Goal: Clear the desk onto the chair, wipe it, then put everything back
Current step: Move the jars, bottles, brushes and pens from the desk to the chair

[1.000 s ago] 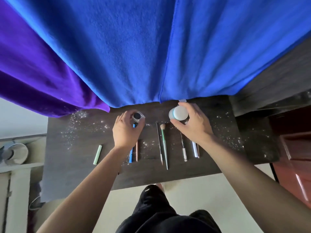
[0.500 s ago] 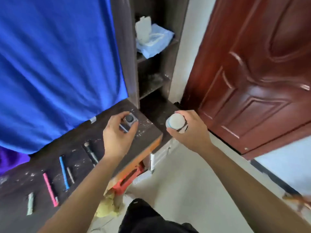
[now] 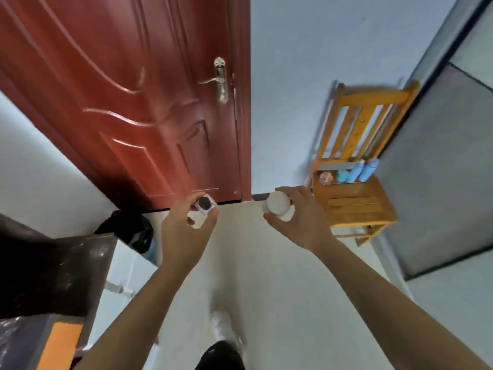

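My left hand (image 3: 186, 231) is shut on a small square clear jar with a black lid (image 3: 205, 203), held above the floor. My right hand (image 3: 301, 220) grips a round white jar (image 3: 277, 204) by its side. A wooden chair (image 3: 357, 201) stands against the wall to the right, just beyond my right hand. Blue bottles (image 3: 357, 172) and a small clear jar (image 3: 326, 178) rest at the back of its seat. The dark desk's corner (image 3: 61, 268) shows at the lower left, behind my left arm.
A red-brown door (image 3: 128, 97) with a metal handle (image 3: 220, 80) fills the upper left. A black bag (image 3: 128, 231) lies on the floor by the door. A grey panel (image 3: 440, 182) stands to the right of the chair. My foot (image 3: 221, 327) is on pale floor.
My view has swung right from the desk to the door and chair. Both hands lifted their jars off the desk and carried them to the right, toward the chair.
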Action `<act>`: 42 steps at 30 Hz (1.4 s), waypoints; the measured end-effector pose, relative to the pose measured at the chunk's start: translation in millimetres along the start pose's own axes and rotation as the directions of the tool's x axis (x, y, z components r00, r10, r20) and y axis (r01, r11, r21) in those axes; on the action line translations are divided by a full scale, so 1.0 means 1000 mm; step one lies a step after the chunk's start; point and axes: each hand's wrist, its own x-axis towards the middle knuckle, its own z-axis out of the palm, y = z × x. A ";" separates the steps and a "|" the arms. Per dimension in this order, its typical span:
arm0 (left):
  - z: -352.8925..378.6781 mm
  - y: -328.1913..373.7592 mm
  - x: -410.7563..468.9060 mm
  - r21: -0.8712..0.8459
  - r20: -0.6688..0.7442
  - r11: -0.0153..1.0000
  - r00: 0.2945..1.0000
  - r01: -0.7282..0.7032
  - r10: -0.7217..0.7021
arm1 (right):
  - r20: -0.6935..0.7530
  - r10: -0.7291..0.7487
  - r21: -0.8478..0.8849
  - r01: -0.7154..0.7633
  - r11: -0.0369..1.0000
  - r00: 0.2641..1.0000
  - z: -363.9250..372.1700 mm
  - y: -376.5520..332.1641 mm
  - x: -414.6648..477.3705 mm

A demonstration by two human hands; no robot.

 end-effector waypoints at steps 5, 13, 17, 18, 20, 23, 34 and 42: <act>0.113 0.025 0.049 -0.047 0.222 0.996 0.972 -0.074 0.083 | -0.102 0.172 -0.062 -0.179 0.982 0.980 -0.041 0.088 0.024; 0.273 0.072 0.151 -0.153 0.397 0.982 0.903 -0.110 0.163 | -0.111 0.403 -0.202 -0.417 0.886 0.909 -0.114 0.186 0.125; 0.336 0.100 0.193 -0.171 0.475 0.979 0.862 -0.107 0.177 | -0.207 0.431 -0.212 -0.470 0.857 0.879 -0.146 0.223 0.163; 0.348 0.107 0.200 -0.168 0.495 0.980 0.850 -0.108 0.178 | -0.226 0.444 -0.205 -0.488 0.849 0.867 -0.152 0.231 0.168; 0.374 0.118 0.215 -0.174 0.516 0.978 0.835 -0.117 0.191 | -0.234 0.455 -0.204 -0.501 0.841 0.859 -0.163 0.251 0.176; 0.418 0.129 0.234 -0.164 0.536 0.980 0.823 -0.113 0.185 | -0.226 0.461 -0.222 -0.506 0.834 0.858 -0.178 0.287 0.192; 0.562 0.151 0.243 0.086 0.449 0.989 0.881 0.122 -0.148 | 0.001 0.435 -0.167 -0.429 0.888 0.900 -0.204 0.460 0.286; 0.662 0.094 0.215 0.295 0.373 0.895 0.822 0.335 -0.431 | 0.175 0.410 -0.181 -0.380 0.907 0.895 -0.152 0.581 0.310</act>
